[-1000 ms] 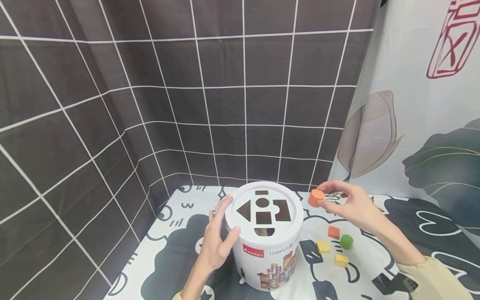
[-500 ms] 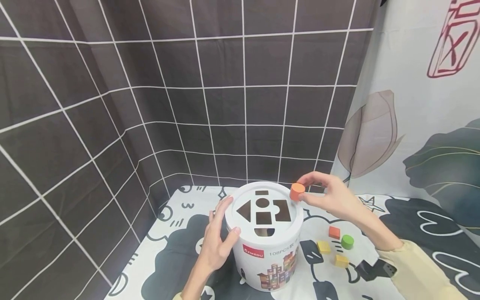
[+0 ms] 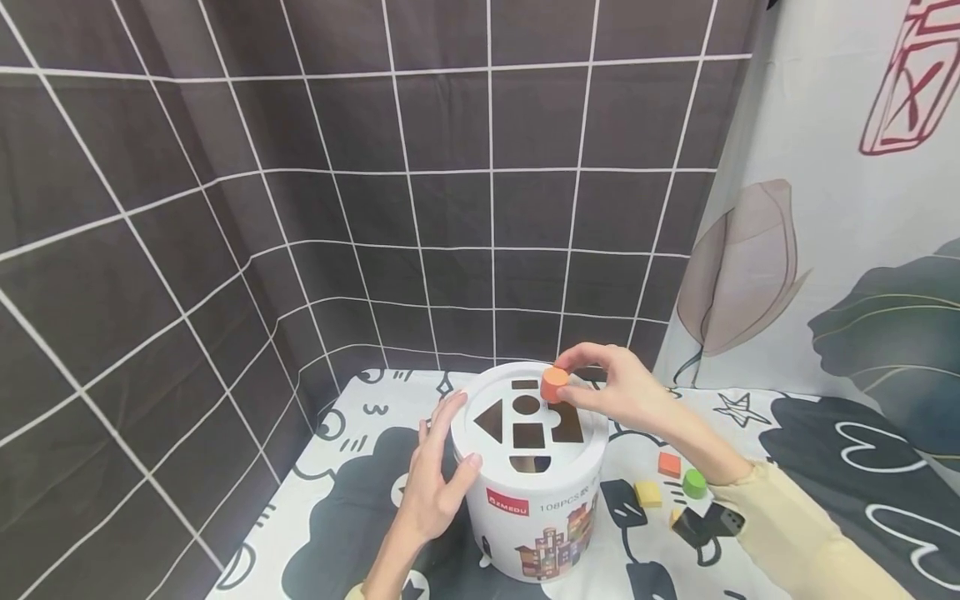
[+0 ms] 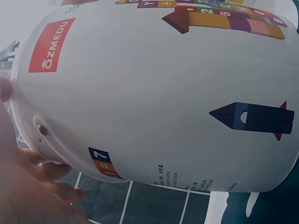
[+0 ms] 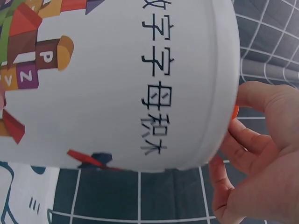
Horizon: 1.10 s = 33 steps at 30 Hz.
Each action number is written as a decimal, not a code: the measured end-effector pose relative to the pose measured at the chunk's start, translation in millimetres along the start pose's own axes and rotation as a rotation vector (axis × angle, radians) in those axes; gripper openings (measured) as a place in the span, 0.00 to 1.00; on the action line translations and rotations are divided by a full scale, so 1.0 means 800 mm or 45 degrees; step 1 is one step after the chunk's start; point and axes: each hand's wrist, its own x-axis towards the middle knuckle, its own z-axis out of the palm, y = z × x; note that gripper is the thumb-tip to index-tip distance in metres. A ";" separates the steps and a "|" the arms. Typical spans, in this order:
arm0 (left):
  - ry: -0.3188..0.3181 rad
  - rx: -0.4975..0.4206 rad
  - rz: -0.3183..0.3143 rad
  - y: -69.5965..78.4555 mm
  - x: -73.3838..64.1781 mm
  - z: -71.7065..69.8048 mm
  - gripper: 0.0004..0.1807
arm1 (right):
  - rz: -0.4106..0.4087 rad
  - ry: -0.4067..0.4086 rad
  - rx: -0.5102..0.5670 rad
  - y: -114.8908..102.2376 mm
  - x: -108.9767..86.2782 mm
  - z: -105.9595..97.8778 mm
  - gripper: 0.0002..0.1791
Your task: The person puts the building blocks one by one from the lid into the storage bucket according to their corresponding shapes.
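Observation:
A white bucket (image 3: 517,525) with printed block pictures stands upright on the patterned cloth. Its white lid (image 3: 480,450) has cut-outs: a triangle, a circle, squares and other shapes. My left hand (image 3: 433,479) rests against the lid's left rim, fingers extended and thumb at the front edge. Between thumb and fingers, my right hand (image 3: 611,387) pinches an orange cylinder block (image 3: 554,384) over the lid, beside the round hole. In the right wrist view, the bucket's side (image 5: 107,93) hides most of the orange block (image 5: 235,112).
Right of the bucket lie a red block (image 3: 669,464), a green cylinder (image 3: 694,483) and a yellow block (image 3: 648,494). Another yellow piece (image 3: 676,517) is mostly covered by the dark wrist camera (image 3: 708,525). A dark gridded curtain (image 3: 450,208) hangs behind.
My right hand has carried the orange cylinder block leftward, from beside the bucket to above its lid. My left hand has stayed on the rim.

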 end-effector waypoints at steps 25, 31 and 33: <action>-0.012 -0.011 -0.005 0.002 0.000 0.000 0.34 | -0.028 -0.095 -0.058 -0.008 0.016 0.032 0.14; -0.013 -0.012 -0.008 0.003 0.001 -0.001 0.34 | -0.057 -0.088 -0.078 -0.006 0.016 0.030 0.12; -0.009 -0.012 -0.005 0.003 0.001 -0.001 0.34 | -0.051 -0.072 -0.082 -0.005 0.015 0.028 0.11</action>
